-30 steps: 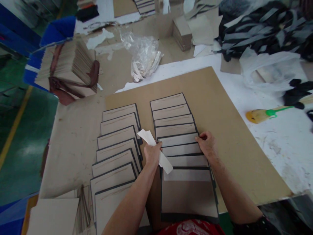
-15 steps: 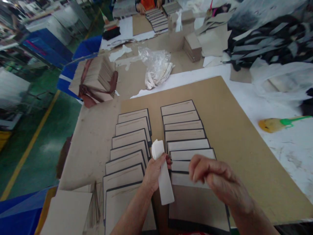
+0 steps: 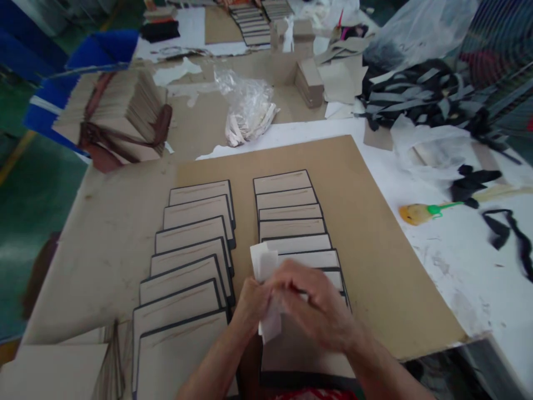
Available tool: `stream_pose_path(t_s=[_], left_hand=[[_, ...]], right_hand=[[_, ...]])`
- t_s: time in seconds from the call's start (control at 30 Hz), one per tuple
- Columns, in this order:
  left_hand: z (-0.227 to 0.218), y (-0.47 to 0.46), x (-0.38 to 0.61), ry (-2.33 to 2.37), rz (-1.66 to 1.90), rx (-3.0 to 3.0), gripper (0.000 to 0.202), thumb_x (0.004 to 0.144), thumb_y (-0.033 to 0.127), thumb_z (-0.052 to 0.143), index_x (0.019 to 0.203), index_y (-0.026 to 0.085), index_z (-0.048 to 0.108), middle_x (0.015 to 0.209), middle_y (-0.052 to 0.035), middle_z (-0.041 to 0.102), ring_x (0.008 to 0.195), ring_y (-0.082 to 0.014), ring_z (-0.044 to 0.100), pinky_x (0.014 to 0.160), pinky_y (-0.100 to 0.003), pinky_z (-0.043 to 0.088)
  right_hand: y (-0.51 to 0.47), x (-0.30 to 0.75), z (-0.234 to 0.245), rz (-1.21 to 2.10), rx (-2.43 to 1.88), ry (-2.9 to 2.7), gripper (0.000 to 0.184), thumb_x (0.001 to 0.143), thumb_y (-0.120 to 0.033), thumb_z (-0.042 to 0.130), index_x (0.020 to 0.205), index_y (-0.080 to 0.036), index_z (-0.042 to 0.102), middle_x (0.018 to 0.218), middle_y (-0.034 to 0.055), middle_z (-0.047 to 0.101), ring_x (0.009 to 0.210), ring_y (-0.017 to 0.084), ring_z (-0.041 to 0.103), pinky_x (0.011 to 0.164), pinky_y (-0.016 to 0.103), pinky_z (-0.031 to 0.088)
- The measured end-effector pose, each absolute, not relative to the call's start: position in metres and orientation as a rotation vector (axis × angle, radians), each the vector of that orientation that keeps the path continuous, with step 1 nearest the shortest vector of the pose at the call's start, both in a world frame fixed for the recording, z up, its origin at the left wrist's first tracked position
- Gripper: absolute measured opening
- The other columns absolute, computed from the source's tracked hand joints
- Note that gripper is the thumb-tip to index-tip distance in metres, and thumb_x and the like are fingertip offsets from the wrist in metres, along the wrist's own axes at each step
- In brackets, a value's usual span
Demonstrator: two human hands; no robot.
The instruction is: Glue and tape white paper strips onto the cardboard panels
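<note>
My left hand (image 3: 252, 303) is closed round a small stack of white paper strips (image 3: 265, 262), whose upper ends fan slightly apart. My right hand (image 3: 314, 305), a little blurred, has its fingers curled together against the strips beside my left thumb; what its fingertips hold is hidden. Under both hands lies the right column of overlapping beige panels (image 3: 308, 355) with dark edging. To the left runs a second column of such panels (image 3: 183, 350), several of them with a brownish streak near the top edge.
A tan board (image 3: 375, 266) lies under the panels. Beyond it are a clear plastic bag (image 3: 250, 108) and a tied stack of boards (image 3: 120, 111). A yellow bottle with a green nozzle (image 3: 416, 214) lies on the right. Loose boards (image 3: 54, 369) fill the lower left corner.
My right hand has moved left from above the right column to the white strips. The strips' upper ends have spread apart. The whole view has shifted.
</note>
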State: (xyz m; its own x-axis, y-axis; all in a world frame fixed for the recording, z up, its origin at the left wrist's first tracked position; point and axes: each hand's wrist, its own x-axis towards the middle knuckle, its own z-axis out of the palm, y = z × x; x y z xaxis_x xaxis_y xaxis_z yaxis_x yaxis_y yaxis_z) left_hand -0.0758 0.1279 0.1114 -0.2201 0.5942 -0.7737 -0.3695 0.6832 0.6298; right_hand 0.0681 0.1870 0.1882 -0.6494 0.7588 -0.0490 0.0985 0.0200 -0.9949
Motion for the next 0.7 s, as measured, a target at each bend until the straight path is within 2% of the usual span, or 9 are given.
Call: stream_pose_path(t_s=[0.07,0.13,0.23,0.3,0.43,0.57,0.63,0.7], left_hand=[[0.114,0.127,-0.073,1.537,0.847,0.275,0.029,0.065,0.042,0.08,0.063,0.014,0.072,0.057,-0.0048,0.067,0.046,-0.0129,0.054,0.048,-0.025,0.039],[0.115,0.127,-0.069,1.521,0.77,0.341,0.033,0.068,0.046,0.077,0.062,0.013,0.072,0.056,-0.0064,0.067,0.046,-0.0132,0.054,0.048,-0.025,0.039],[0.116,0.126,-0.067,1.449,0.719,0.39,0.036,0.069,0.047,0.077,0.063,0.012,0.072,0.056,-0.0077,0.067,0.047,-0.0132,0.055,0.05,-0.024,0.038],[0.118,0.126,-0.068,1.348,0.749,0.375,0.036,0.069,0.049,0.078,0.069,0.013,0.075,0.062,-0.0079,0.07,0.051,-0.0129,0.057,0.053,-0.024,0.04],[0.124,0.128,-0.074,1.239,0.807,0.308,0.041,0.067,0.052,0.079,0.068,0.013,0.073,0.063,-0.0061,0.067,0.051,-0.0118,0.056,0.054,-0.023,0.041],[0.127,0.132,-0.078,1.292,0.821,0.287,0.043,0.068,0.056,0.076,0.07,0.014,0.072,0.061,-0.0048,0.066,0.046,-0.0102,0.051,0.049,-0.023,0.038],[0.126,0.133,-0.079,1.35,0.796,0.32,0.043,0.07,0.056,0.074,0.065,0.014,0.071,0.054,-0.0045,0.063,0.044,-0.0107,0.049,0.048,-0.023,0.037],[0.122,0.134,-0.079,1.394,0.768,0.341,0.042,0.073,0.055,0.071,0.062,0.014,0.071,0.052,-0.0049,0.062,0.044,-0.0114,0.05,0.048,-0.023,0.037]], right_hand=[[0.202,0.061,0.162,1.518,-1.179,-1.728,0.024,0.085,-0.042,0.064,0.102,-0.026,0.066,0.096,0.0047,0.065,0.079,0.018,0.056,0.064,0.029,0.044],[0.213,0.059,0.138,1.519,-1.403,-1.688,0.023,0.075,-0.04,0.073,0.089,-0.023,0.066,0.082,0.0014,0.064,0.069,0.015,0.053,0.058,0.027,0.04],[0.218,0.064,0.116,1.787,-1.418,-1.558,0.025,0.076,-0.042,0.071,0.067,-0.021,0.062,0.058,-0.0038,0.054,0.056,0.012,0.046,0.052,0.025,0.035],[0.217,0.067,0.113,1.879,-1.385,-1.42,0.028,0.077,-0.043,0.069,0.064,-0.02,0.061,0.054,-0.0048,0.052,0.051,0.01,0.043,0.048,0.024,0.033],[0.214,0.069,0.117,1.948,-1.354,-1.337,0.029,0.078,-0.047,0.066,0.07,-0.019,0.064,0.052,-0.0051,0.053,0.044,0.008,0.04,0.043,0.022,0.031],[0.215,0.069,0.115,1.963,-1.331,-1.327,0.034,0.081,-0.051,0.063,0.087,-0.018,0.07,0.056,-0.003,0.059,0.045,0.01,0.047,0.044,0.023,0.037],[0.216,0.07,0.111,1.945,-1.337,-1.288,0.039,0.08,-0.052,0.064,0.099,-0.019,0.07,0.06,-0.0034,0.06,0.046,0.01,0.048,0.045,0.023,0.039],[0.217,0.072,0.108,1.925,-1.352,-1.29,0.039,0.08,-0.051,0.066,0.102,-0.02,0.069,0.063,-0.0034,0.061,0.05,0.011,0.05,0.047,0.023,0.041]])
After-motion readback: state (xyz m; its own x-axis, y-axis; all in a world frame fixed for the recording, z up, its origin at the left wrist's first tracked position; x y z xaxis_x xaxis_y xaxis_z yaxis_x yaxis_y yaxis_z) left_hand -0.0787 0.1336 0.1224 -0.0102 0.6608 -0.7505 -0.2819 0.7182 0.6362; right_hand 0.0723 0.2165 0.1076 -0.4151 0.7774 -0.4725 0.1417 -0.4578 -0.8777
